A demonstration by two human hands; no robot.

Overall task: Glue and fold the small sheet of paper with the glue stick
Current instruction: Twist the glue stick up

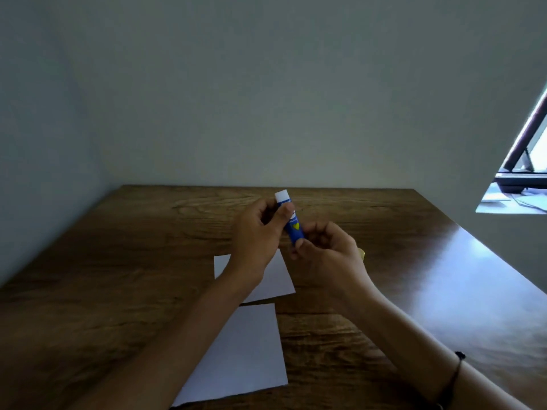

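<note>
Head view shows the glue stick (291, 221) held up over the wooden table (148, 261), tilted with its white end toward the far wall. The left hand (257, 235) is closed around the upper part of the blue barrel, thumb across it, and the right hand (322, 253) pinches the lower end with its fingertips. A small yellow object (361, 253) peeks out just behind the right hand; it may be the cap, but too little of it shows to be sure. Whether the white end is bare glue or a cover I cannot tell. The small sheet of paper (278, 276) lies flat on the table under the wrists, unfolded, with no glue visible on it, and a second white sheet (245, 359) lies flat nearer the person, partly under the left forearm. By my reading the task is at its start: the stick is being readied, probably twisted up. Spreading glue, folding and pressing the fold all remain.
</note>
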